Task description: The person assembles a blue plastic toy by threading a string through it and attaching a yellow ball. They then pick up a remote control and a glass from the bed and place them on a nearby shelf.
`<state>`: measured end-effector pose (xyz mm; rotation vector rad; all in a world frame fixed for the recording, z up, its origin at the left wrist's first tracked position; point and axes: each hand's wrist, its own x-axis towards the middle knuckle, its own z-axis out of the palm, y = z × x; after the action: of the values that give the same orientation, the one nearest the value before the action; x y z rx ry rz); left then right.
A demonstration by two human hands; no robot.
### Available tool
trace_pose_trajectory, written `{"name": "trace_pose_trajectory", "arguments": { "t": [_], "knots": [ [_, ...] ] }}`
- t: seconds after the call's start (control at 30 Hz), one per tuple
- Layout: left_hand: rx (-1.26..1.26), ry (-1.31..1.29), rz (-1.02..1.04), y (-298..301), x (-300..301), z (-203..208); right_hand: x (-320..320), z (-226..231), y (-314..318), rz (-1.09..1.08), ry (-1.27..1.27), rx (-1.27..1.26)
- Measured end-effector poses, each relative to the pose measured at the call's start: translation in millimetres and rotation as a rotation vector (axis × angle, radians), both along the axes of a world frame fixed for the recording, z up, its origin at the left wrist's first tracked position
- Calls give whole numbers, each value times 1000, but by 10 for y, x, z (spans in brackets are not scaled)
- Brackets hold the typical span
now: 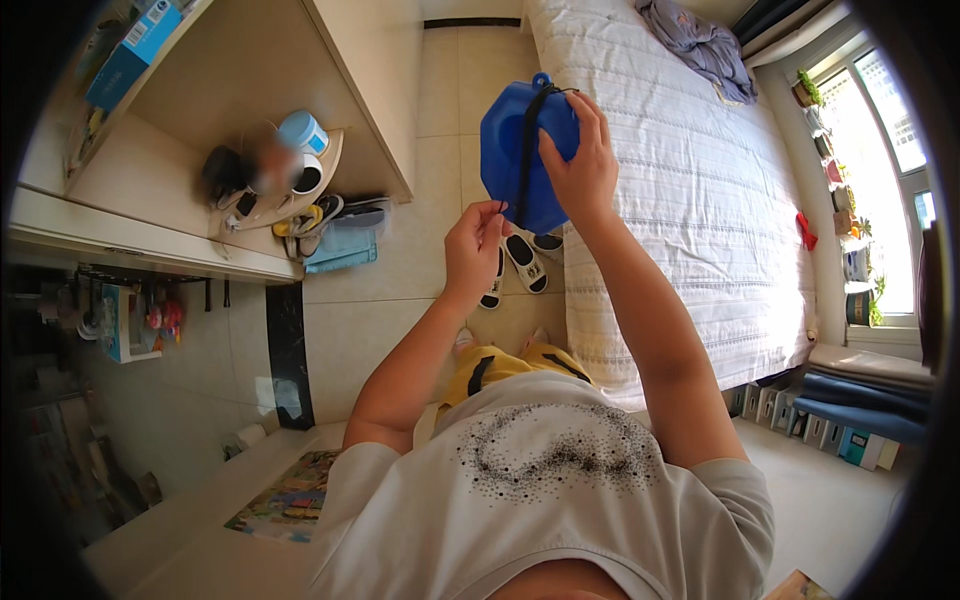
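Holding one blue, rounded plastic case (520, 150) up at chest height over the floor, the person used both hands: the right hand (580, 165) wrapped its fingers over the case's upper right edge, while the left hand (475, 245) pinched the lower end of the single black cord (525, 150) that ran down the case's front. One pair of black-and-white slip-on shoes (515, 265) lay on the pale tiled floor (440, 90) directly below, just beside the edge of the bed with its white quilted cover (690, 190). One grey garment (700, 45) lay crumpled at the bed's far end. To the left, a beige wooden desk (250, 70) bordered the strip of open tile, leaving a narrow lane between desk and bed. A row of potted plants (835, 170) lined the bright window sill on the right, too small to count.
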<state>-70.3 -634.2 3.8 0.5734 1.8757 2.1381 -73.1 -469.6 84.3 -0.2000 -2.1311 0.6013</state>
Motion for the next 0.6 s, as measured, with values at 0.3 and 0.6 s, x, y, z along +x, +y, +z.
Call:
{"name": "trace_pose_trajectory", "arguments": {
  "t": [0.3,0.6],
  "knots": [
    [17,75,-99,-106,61,-53,-144,427,97,50,123,-310],
    [-227,358,-592,-117,26,162,132,952,377,459,-183,-936]
  ]
}}
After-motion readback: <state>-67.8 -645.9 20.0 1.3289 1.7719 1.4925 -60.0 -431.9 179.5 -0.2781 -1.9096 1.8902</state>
